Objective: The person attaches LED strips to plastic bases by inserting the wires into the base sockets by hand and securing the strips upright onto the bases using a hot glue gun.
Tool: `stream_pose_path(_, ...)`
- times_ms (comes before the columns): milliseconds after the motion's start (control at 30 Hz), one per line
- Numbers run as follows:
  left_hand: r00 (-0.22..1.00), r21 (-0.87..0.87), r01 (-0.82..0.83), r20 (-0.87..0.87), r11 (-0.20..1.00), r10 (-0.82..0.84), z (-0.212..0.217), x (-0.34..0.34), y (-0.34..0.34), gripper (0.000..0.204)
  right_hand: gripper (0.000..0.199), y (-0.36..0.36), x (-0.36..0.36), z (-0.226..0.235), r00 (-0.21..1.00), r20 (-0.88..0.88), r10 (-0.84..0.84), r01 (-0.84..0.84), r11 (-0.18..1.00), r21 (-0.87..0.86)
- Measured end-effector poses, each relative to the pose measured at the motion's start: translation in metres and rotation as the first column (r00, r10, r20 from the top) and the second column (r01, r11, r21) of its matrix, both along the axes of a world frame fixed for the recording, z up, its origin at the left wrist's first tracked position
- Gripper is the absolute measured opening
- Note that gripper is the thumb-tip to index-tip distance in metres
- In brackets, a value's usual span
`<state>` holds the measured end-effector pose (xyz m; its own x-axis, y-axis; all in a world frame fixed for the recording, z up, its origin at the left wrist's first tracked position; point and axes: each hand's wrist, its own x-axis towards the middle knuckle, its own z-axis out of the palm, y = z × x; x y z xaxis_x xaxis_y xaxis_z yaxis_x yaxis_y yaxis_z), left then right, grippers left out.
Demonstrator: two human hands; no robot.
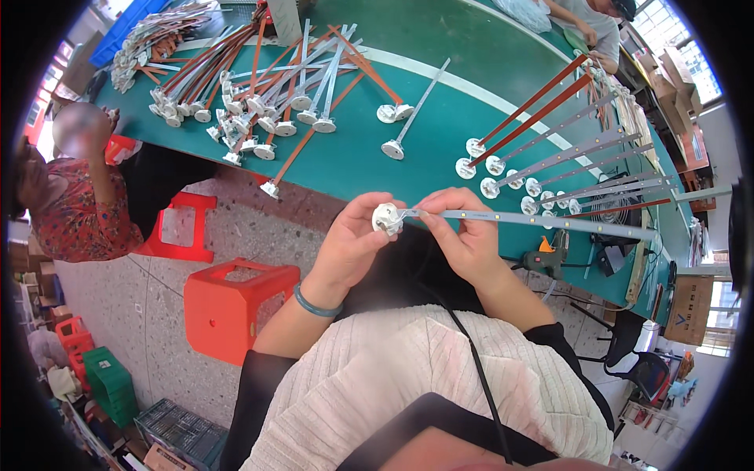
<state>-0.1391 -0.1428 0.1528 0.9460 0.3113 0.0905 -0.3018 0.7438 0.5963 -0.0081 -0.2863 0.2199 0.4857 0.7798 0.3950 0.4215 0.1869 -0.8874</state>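
My left hand (352,242) pinches a small white round plastic end piece (387,219) between thumb and fingers, just in front of the table edge. Thin wires seem to join it to a long LED strip (561,223) with small yellowish chips. My right hand (468,239) grips that strip near its wired end, and the rest of it stretches away to the right. Beyond my right hand, several similar strips stand in white round bases (489,187) on the green table (408,180). Two of the strips show reddish-brown backs (530,118).
A glue gun (547,257) rests at the table's right edge near a black fan (616,216). Heaped strips with white bases (255,118) cover the far left. A red stool (228,310) stands at my left. One person (78,188) sits left; another (589,31) works across.
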Motion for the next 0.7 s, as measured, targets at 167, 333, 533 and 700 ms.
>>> stream_pose_path(167, 1.0, -0.061, -0.023, 0.008, 0.998, 0.024, 0.005, 0.0, -0.002, 0.05, 0.012, -0.004, 0.001, -0.002, 0.998, 0.054, 0.037, -0.04, 0.998, 0.042)
stream_pose_path(333, 1.0, -0.035, -0.012, 0.008, 0.999, 0.012, 0.009, 0.003, -0.006, 0.048, 0.012, -0.006, 0.002, 0.002, 1.0, -0.007, 0.013, -0.013, 0.997, 0.073)
stream_pose_path(533, 0.998, 0.048, -0.055, -0.007, 0.997, 0.055, 0.015, 0.001, -0.008, 0.05, 0.015, -0.002, 0.003, 0.011, 0.999, -0.004, 0.035, -0.035, 0.997, -0.074)
stream_pose_path(700, 0.997, 0.107, -0.079, -0.001, 0.991, 0.08, 0.018, 0.002, -0.009, 0.05, 0.013, -0.006, 0.001, 0.005, 0.995, -0.103, 0.004, -0.014, 0.995, -0.097)
